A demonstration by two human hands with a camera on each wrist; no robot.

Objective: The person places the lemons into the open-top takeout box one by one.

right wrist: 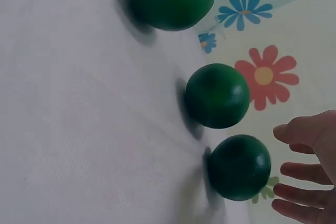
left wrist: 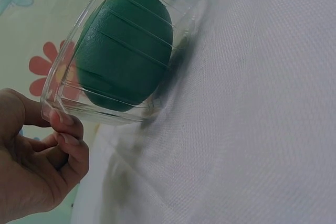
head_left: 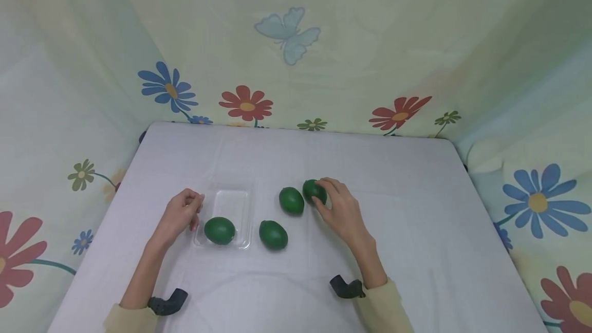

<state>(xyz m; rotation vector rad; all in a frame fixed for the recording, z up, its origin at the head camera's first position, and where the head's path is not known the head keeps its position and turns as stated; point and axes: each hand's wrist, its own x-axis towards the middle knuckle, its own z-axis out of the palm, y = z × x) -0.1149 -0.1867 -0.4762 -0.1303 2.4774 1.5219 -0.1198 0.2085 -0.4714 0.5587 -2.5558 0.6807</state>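
Note:
With thumb and fingers, my left hand pinches the left rim of a clear plastic container. Inside the container lies one green lime, which shows through the ribbed wall in the left wrist view. My right hand hovers over the farthest lime, fingers and thumb spread and partly covering it in the head view. From the right wrist, a small gap shows between the fingertips and that lime. Close to its left sits another lime. A further lime lies nearer, just right of the container.
A white cloth covers the table. Behind and at both sides hangs a flower-printed curtain. Dark wrist-worn pieces stick out near both sleeves.

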